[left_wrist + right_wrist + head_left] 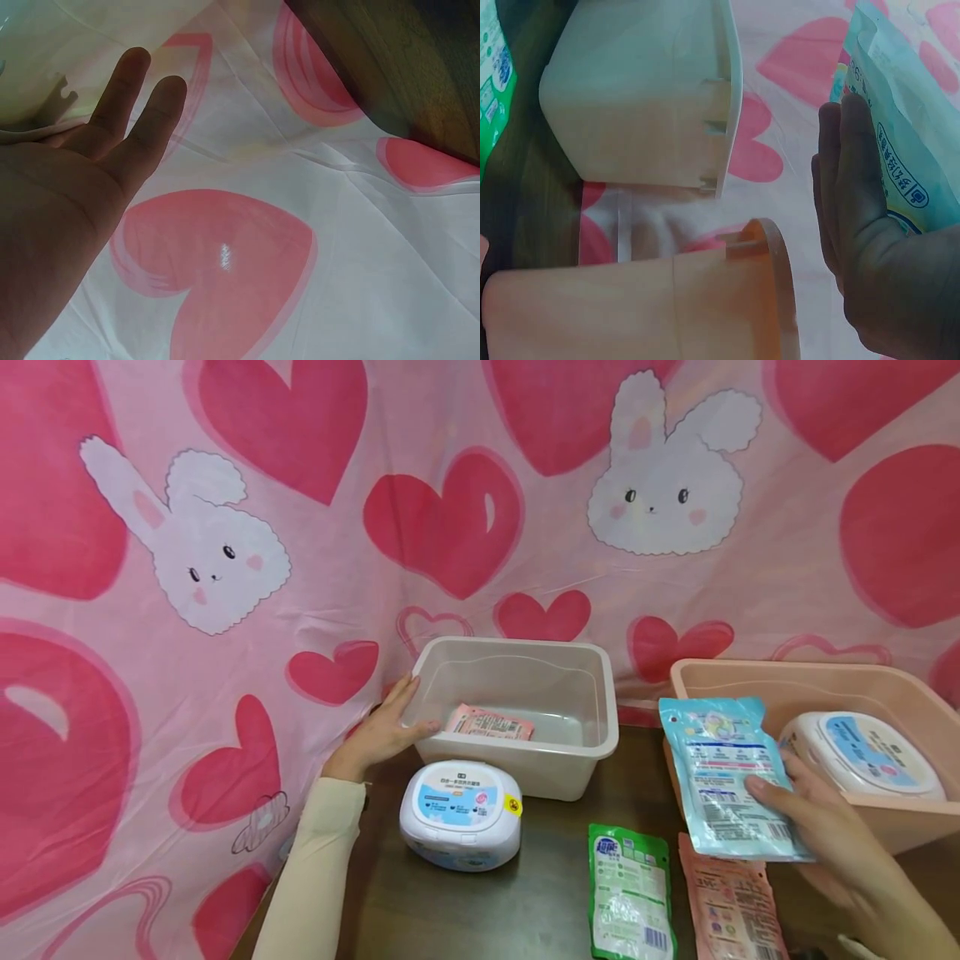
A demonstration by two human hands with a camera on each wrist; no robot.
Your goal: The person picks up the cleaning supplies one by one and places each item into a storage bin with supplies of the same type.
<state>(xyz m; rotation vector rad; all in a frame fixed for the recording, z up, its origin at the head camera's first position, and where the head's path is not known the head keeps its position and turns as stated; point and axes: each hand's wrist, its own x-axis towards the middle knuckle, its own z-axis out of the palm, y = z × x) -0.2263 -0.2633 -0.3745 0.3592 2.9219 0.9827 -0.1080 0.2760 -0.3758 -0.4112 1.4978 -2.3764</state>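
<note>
My right hand grips a light blue pouch by its right edge, thumb across the printed face. The pouch is held up before the left part of a peach bin. In the right wrist view, the fingers lie along the pouch's other side. At the left, my left hand rests on the front left corner of a grey-beige bin, fingers extended beside its rim. Inside that bin lies a pink pouch. A white lidded tub stands right in front of it.
Another white tub sits in the peach bin. On the dark wooden table, a green pouch lies beside a second pink pouch, which the blue pouch partly covers. A pink heart-and-rabbit cloth hangs behind the bins.
</note>
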